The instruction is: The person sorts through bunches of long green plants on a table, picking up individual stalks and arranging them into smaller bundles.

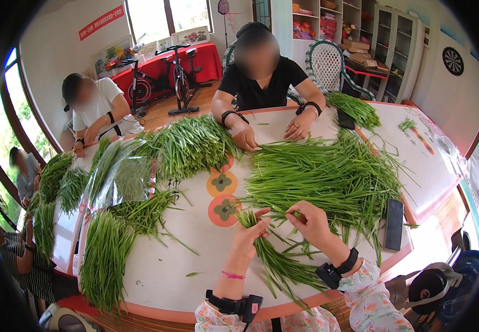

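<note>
My left hand (pixel 246 237) is wrapped round a thin bunch of green chives (pixel 277 259), cut ends up and long leaves trailing toward the table's near edge. Beside it, a little higher and to the right, my right hand (pixel 312 224) is closed in a pinch, with a green chive stalk showing at the fingertips. The two hands are close together but apart. Just beyond them a large loose heap of chives (pixel 311 177) spreads over the table's right half. Single stalks lie scattered under and around my wrists.
The white table (pixel 162 276) holds chive piles at the left (pixel 106 254) and far middle (pixel 195 144). A clear plastic sheet (pixel 123 177) lies left. At the right edge rests a black phone (pixel 394 224). Opposite, a person in black (pixel 261 83) touches the heap; other people sit at the left.
</note>
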Demonstrator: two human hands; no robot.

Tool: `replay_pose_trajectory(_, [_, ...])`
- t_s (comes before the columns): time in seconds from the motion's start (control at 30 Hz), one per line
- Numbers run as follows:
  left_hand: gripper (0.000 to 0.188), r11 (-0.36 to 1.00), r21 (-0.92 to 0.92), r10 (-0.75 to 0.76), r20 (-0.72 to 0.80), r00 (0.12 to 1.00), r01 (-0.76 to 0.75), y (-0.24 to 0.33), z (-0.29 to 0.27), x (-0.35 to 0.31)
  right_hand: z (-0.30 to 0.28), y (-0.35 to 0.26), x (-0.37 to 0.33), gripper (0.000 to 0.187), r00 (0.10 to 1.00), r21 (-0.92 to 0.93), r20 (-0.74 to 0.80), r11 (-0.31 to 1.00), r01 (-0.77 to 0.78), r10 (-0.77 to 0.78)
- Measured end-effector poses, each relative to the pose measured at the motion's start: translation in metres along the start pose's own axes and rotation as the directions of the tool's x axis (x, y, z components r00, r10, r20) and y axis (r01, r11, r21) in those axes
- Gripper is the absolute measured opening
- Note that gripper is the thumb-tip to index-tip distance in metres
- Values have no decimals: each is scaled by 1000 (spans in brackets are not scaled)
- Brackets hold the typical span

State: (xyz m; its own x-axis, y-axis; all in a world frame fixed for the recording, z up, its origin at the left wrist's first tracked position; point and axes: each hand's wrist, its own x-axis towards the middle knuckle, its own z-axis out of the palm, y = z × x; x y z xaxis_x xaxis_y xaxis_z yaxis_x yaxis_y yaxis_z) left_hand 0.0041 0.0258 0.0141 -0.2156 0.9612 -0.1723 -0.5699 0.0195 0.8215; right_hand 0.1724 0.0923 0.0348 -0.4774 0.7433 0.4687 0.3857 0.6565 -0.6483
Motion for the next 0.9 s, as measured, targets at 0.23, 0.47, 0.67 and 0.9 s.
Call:
replay_pose_trajectory(0.23, [19,975,-222,5,-23,1000,-10,-13,-11,5,0,0,-2,15,941,-5,316,992,-127,122])
replay_pose_trajectory(0.47, [22,945,-327,-26,-167,986,-30,-6,7,5,9,31,-10,13,991,-426,121,905,4,52])
replay_pose_trajectory(0.67, [21,897,-441,-22,-40,999,2,-14,-16,11,8,27,-7,9,998,-412,60,911,19,7])
replay_pose_trajectory(0.9, [22,971,-237,-28,-59,998,13,-10,-12,8,5,8,-3,11,999,-117,-2,992,-38,38])
